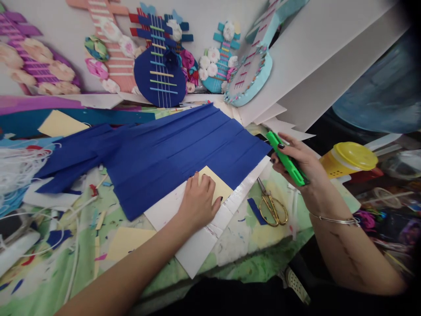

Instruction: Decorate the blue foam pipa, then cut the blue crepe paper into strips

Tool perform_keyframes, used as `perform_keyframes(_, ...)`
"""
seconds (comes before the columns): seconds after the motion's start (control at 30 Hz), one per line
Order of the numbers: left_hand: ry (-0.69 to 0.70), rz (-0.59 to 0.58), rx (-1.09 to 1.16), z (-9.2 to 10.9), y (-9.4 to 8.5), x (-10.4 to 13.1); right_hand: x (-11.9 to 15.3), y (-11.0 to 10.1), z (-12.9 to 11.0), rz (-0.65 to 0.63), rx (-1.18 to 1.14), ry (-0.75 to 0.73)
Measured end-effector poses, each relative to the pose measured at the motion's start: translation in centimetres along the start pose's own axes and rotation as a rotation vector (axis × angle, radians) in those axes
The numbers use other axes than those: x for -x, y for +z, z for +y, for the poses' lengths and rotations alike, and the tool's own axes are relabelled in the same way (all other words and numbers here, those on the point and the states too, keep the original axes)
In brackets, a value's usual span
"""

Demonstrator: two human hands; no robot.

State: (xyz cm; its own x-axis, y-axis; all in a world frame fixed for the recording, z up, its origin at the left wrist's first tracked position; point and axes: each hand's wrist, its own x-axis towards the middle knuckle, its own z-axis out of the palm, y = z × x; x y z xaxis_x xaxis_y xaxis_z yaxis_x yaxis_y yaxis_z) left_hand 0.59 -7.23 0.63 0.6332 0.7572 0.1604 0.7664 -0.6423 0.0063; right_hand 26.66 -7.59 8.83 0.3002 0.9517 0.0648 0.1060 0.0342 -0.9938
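Observation:
My left hand (199, 199) lies with its fingers spread on a cream paper square (221, 185), which rests over blue crepe paper (184, 147) and a white sheet (197, 254). To the right, above the table, my right hand (297, 160) is closed around a green cutter (285, 159). Gold-handled scissors (272, 209) lie on the table between the hands, beside a small blue strip (257, 211).
Decorated paper guitars, one dark blue (159, 81), lean at the back. A yellow-lidded container (351, 157) stands at the right. White cord (21, 164) is heaped at the left. Another cream square (130, 242) and scraps lie on the green-stained table (230, 272).

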Motion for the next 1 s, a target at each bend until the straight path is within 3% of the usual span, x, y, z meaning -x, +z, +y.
perform_keyframes(0.1,-0.010,-0.001,0.008,-0.1,0.0,-0.1,-0.1,1.6,-1.0,-0.248,-0.270,0.112)
perform_keyframes(0.17,-0.018,0.000,0.012,-0.1,0.1,-0.1,-0.3,2.5,-1.3,-0.294,-0.377,0.111)
perform_keyframes(0.27,-0.030,-0.007,0.020,-0.3,0.1,-0.3,-0.7,4.0,-1.2,-0.260,-0.468,0.064)
perform_keyframes(0.37,-0.033,-0.014,0.029,-0.5,-0.1,-0.4,-1.2,6.0,-0.6,-0.134,-0.495,0.004)
perform_keyframes(0.5,-0.030,-0.009,0.035,-0.6,-0.2,-0.6,-2.3,8.9,0.8,-0.019,-0.556,0.046)
perform_keyframes(0.57,-0.034,-0.009,0.042,-0.6,-0.2,-0.6,-2.8,9.9,1.8,-0.041,-0.557,0.056)
perform_keyframes(0.73,-0.049,-0.011,0.063,-0.5,0.0,-0.6,-3.3,10.5,4.1,-0.313,-0.399,0.158)
perform_keyframes(1.0,-0.033,-0.014,0.074,-0.6,0.0,-0.6,-3.0,10.3,6.3,-0.422,-0.204,0.057)
